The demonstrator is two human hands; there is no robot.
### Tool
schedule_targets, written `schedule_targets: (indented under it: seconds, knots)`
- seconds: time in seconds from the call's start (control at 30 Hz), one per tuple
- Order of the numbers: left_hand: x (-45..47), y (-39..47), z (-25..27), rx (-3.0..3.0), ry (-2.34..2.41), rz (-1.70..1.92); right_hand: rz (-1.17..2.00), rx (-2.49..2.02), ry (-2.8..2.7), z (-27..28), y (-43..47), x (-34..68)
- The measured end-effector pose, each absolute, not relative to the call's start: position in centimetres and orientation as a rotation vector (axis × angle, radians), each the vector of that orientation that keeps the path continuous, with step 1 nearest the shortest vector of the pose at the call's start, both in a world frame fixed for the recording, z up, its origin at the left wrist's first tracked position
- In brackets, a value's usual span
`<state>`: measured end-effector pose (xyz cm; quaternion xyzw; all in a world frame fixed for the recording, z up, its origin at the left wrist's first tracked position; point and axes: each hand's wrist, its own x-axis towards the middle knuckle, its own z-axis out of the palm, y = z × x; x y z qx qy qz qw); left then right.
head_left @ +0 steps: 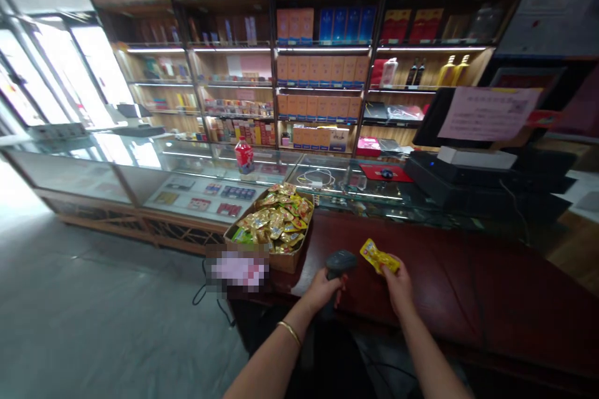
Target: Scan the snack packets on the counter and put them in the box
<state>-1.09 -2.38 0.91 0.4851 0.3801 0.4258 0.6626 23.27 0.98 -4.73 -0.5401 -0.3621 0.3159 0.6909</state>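
Note:
My left hand [324, 290] is closed around the grip of a dark barcode scanner [340, 260], whose head tilts up and to the right. In my right hand [399, 287] a small yellow snack packet [378, 255] is pinched between thumb and fingers, a little right of the scanner and apart from it. Both hands are over the near edge of a dark red wooden counter [440, 274]. Left of them, an open cardboard box [286, 262] is heaped with gold, yellow and green snack packets [276, 221].
Behind the counter run glass display cases [201, 199] with a red bottle [244, 156] on top. A white cable [317, 178] and a mouse [386, 173] on a red mat lie on the glass. At right stands a monitor [435, 118]. Cables hang at the counter's left edge.

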Motion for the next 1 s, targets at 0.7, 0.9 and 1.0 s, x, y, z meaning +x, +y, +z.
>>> schedule_targets:
  seconds: [0.7,0.9,1.0]
  knots:
    - [-1.3,-1.6,-1.1,0.923,0.939,1.065,0.263,-0.962,-2.431,14.5,13.8,-2.6]
    - [-1.5,-1.6,-1.0,0.945,0.940,1.048,0.331,-0.988,-2.079,12.0,8.4,4.1]
    - [-1.5,-1.9,-0.4,0.959,0.930,1.011,0.444,-1.153,-1.536,6.6,2.2,10.1]
